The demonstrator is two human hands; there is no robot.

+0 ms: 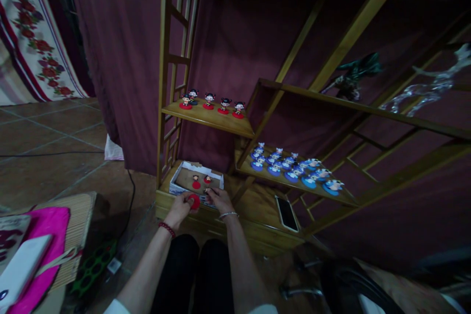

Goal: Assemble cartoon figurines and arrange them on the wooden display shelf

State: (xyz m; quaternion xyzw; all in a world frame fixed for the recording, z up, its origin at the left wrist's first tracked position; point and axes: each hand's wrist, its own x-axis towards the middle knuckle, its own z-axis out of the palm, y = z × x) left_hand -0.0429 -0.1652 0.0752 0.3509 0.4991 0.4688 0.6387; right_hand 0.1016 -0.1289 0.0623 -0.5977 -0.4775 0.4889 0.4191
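Note:
My left hand [180, 209] is closed on a red round base [194, 201], held up at the front edge of a shallow cardboard box [175, 186]. Close beside it, my right hand [221, 201] has its fingers pinched over the box's front right part. What sits in that pinch is too small and dark to make out. Inside the box are a small black-haired figurine on a red base [196, 184] and another little figurine [208, 179] that seems to lie tilted. The box rests on the low bottom shelf of a wooden rack.
Several red-based figurines [209, 100] stand on the upper left shelf [209, 117]. Blue and purple figurines [274, 169] fill a shelf to the right. A phone [286, 213] lies on the bottom shelf. Farther left, a white device [24, 267] rests on pink cloth [55, 221].

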